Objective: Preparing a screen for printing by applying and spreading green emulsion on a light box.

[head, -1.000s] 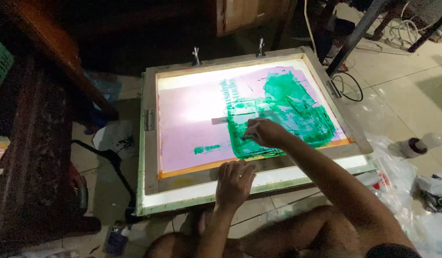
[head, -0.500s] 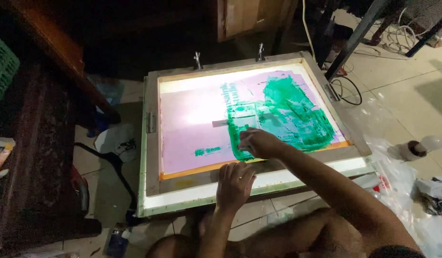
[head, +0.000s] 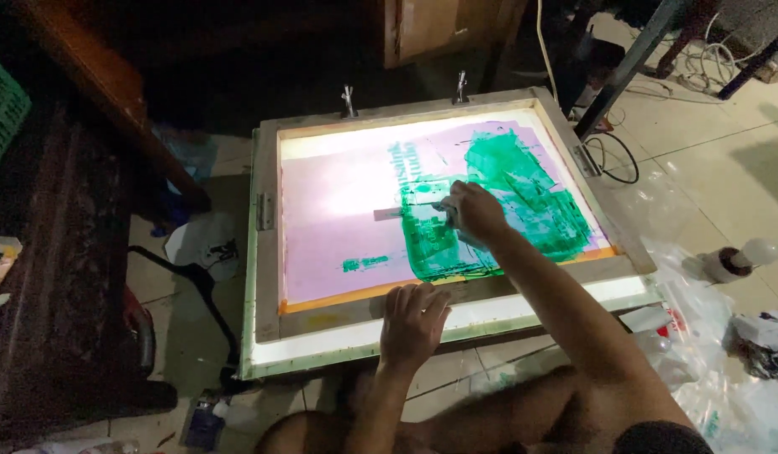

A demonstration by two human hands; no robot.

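While the left hand is being pressed flat, fingers spread, on the near rail of the wooden screen frame, the right hand is being closed around a small scraper on the mesh. The scraper is being held at the frame's centre, its blade pointing toward nine o'clock. Green ink is being spread from the centre toward three o'clock, over the backlit pink screen.
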